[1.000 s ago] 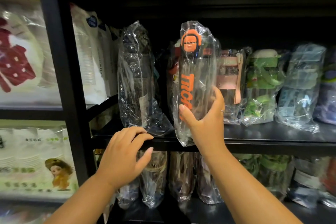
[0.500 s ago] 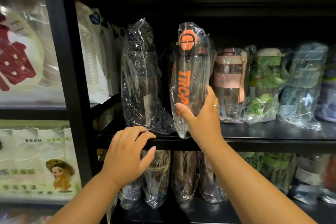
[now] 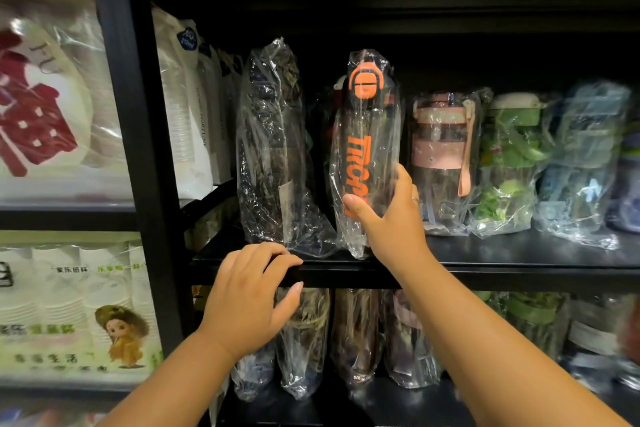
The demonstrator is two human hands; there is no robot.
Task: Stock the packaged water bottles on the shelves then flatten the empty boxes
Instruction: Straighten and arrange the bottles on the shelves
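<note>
The orange-lettered water bottle (image 3: 363, 149), sealed in a clear bag, stands upright near the front of the middle black shelf (image 3: 519, 265), and I have it in my right hand (image 3: 391, 218), thumb across its lower front and fingers wrapped round its right side. Going from the left: paper cup packs (image 3: 69, 305) fill the neighbouring rack, and white bagged goods (image 3: 183, 107) lean against the black upright post (image 3: 138, 149). My left hand (image 3: 249, 302) rests on the shelf's front lip, fingers curled over the edge and holding nothing else. Just above it a dark bagged bottle (image 3: 270, 149) stands just left of mine, their wrappers close together. To the right sit a pink bottle (image 3: 443, 156), a green one (image 3: 509, 163) and a blue one (image 3: 581, 163), all bagged. More wrapped bottles (image 3: 356, 336) crowd the shelf below.
</note>
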